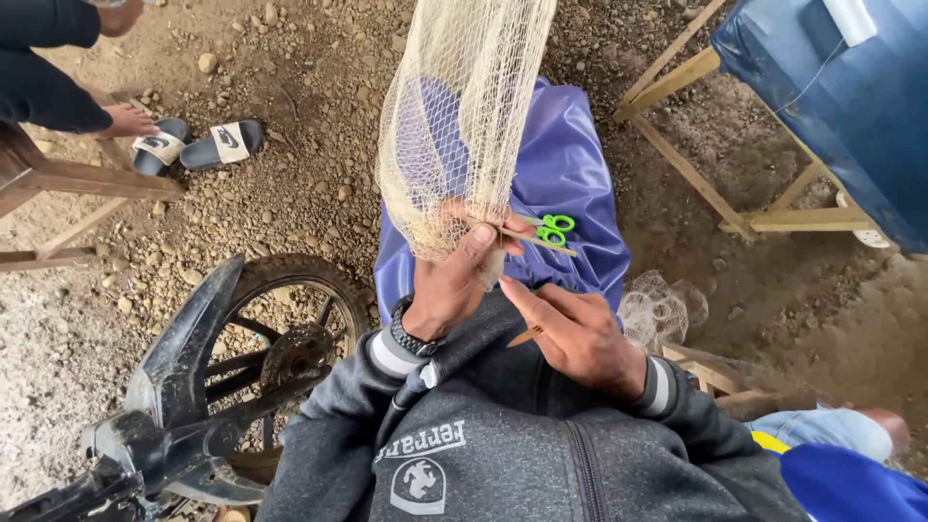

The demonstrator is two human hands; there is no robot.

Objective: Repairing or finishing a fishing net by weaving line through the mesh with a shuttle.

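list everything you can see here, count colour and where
fishing net: one, cream, hanging top centre, lower end pinched by left hand
scissors: one, green handles, on purple cloth
purple cloth: one, draped under the net
netting needle: one, brown, in right hand
loose net bundle: one, pale, ground at right
motorbike wheel: one, black, lower left
sandals: two, dark with white straps, upper left
blue tarp: one, upper right
another person's foot: one, upper left
left hand: one, gripping net
right hand: one, holding needle
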